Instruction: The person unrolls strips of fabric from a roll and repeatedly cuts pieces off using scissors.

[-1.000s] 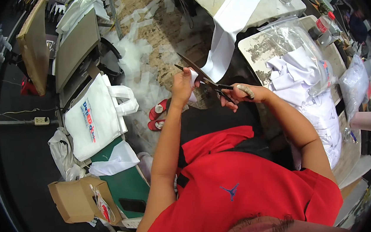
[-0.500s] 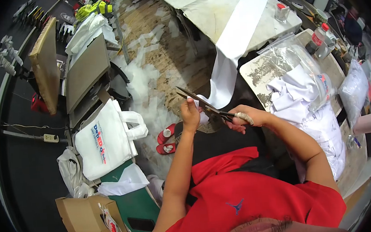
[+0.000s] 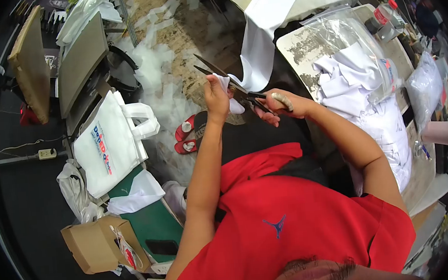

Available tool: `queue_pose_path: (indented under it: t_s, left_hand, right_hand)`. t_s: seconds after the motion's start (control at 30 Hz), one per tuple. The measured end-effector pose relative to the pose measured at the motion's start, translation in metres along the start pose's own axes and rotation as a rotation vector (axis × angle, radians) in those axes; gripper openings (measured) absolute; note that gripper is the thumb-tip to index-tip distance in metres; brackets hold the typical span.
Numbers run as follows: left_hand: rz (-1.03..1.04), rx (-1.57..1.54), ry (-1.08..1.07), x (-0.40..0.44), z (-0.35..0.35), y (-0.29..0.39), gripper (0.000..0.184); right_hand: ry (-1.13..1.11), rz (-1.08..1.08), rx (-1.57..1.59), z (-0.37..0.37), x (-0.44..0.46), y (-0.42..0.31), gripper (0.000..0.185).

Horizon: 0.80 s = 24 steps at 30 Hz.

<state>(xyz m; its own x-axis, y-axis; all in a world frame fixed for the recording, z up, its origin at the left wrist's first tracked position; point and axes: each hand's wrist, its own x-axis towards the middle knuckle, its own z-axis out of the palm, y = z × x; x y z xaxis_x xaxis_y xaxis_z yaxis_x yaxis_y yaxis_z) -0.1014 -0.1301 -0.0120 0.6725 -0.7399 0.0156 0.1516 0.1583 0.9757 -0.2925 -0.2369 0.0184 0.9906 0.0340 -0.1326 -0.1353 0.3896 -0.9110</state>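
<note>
Scissors [image 3: 237,88] are in my right hand [image 3: 285,104], with fingers around the handles and a pale wrapping visible near the thumb. Their blades point up and left, parted at the tips. My left hand [image 3: 217,99] is closed, thumb up, on the end of a long white fabric strip [image 3: 259,53]. The strip hangs in a loop from the table and runs up to the blades. Part of the cloth passes behind the scissors, so I cannot tell how far the blades are into it.
A white-topped table [image 3: 306,8] stands ahead. On my right, a worn board [image 3: 301,49] bears crumpled white cloth [image 3: 348,77] and plastic. White tote bags [image 3: 103,144], a cardboard box [image 3: 93,250] and a phone [image 3: 161,246] lie left. Red slippers [image 3: 184,135] rest on the scrap-strewn floor.
The view has shifted, so the surroundings sit higher and further left. The scissor blades stand wider apart at the tips. Both hands keep their hold.
</note>
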Motion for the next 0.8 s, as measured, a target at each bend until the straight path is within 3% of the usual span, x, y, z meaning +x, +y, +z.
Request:
queue_pose_path:
  t_s: [0.1,0.17,0.2,0.23,0.3,0.33,0.37,0.43,0.63,0.77,0.8]
  left_hand:
    - [-0.076,-0.070,-0.080,0.002,-0.009,0.003,0.060]
    - [-0.106,-0.077,0.001,0.001,-0.006,0.014,0.058]
    - [-0.082,0.028,0.031,0.000,-0.007,0.018,0.064]
    - [-0.083,0.029,0.027,0.004,-0.014,0.019,0.064]
    - [-0.035,-0.287,-0.322,0.013,-0.035,0.021,0.070]
    - [-0.052,-0.374,-0.206,0.013,-0.035,0.033,0.075]
    - [-0.055,-0.367,-0.213,0.017,-0.039,0.044,0.075]
    - [-0.039,-0.531,-0.196,0.025,-0.054,0.065,0.075]
    - [0.007,-0.222,-0.121,0.021,-0.071,0.106,0.081]
    - [-0.018,0.000,-0.227,-0.006,-0.063,0.111,0.095]
    - [-0.066,-0.033,-0.348,-0.008,-0.067,0.110,0.104]
  right_hand:
    - [0.050,0.052,0.061,0.005,-0.003,-0.008,0.064]
    - [0.081,0.099,-0.110,0.007,-0.005,-0.019,0.056]
    - [0.118,0.160,-0.123,0.010,-0.007,-0.026,0.041]
    - [0.121,0.158,-0.122,0.009,-0.006,-0.024,0.041]
    - [0.088,-0.050,-0.025,0.006,-0.003,-0.015,0.025]
    - [0.065,-0.090,-0.022,0.001,-0.003,-0.016,0.019]
    - [-0.046,-0.113,0.087,-0.012,-0.002,-0.010,0.045]
    - [-0.201,-0.129,0.166,-0.014,-0.007,-0.008,0.073]
    - [-0.349,0.234,0.088,-0.006,-0.011,0.005,0.080]
    - [-0.322,0.215,-0.010,0.001,-0.005,0.006,0.079]
    - [-0.302,0.246,-0.016,0.001,-0.004,0.004,0.093]
